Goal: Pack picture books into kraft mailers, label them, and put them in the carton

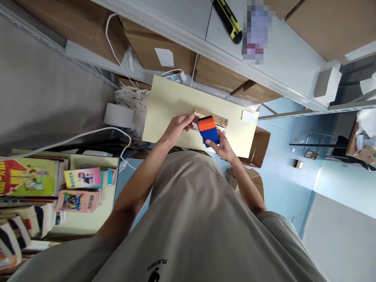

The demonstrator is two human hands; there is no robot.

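Note:
My right hand point(221, 148) grips a small blue block with an orange top point(208, 131) from below, holding it just over a pale yellow tabletop point(170, 109). My left hand point(179, 126) reaches in from the left, and its fingertips pinch at the block's orange end. A shiny gold-wrapped flat item point(221, 122) lies on the tabletop directly behind the block, partly hidden by it. My grey T-shirt fills the lower part of the view.
Cardboard boxes point(164, 51) stand behind the table under a grey shelf holding a yellow-black utility knife point(228, 20). A white roll point(119, 115), white cables and a power strip point(174, 76) lie to the left. Stacked children's books point(79, 184) sit lower left. Blue floor lies to the right.

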